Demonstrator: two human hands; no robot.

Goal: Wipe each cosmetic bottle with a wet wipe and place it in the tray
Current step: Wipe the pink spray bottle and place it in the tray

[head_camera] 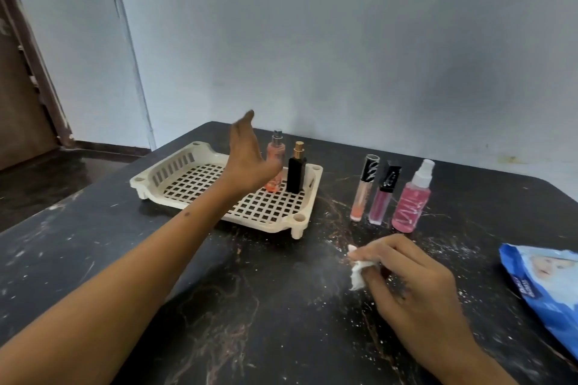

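A cream slotted tray [194, 184] sits on the dark table. Two bottles stand upright at its far right corner: a peach spray bottle [275, 150] and a black bottle with a gold cap [296, 170]. My left hand [247, 159] hovers over the tray just left of the peach bottle, fingers apart, holding nothing. To the right of the tray stand a peach gloss tube [362, 189], a mauve gloss tube [384, 194] and a pink spray bottle [412, 201]. My right hand [406, 272] is closed on a crumpled white wet wipe [358, 273] near the table's front.
A blue wet-wipe packet [544, 287] lies at the right edge of the table. The marbled table [250, 306] has white specks around my right hand. A pale wall stands behind and a brown door at the left.
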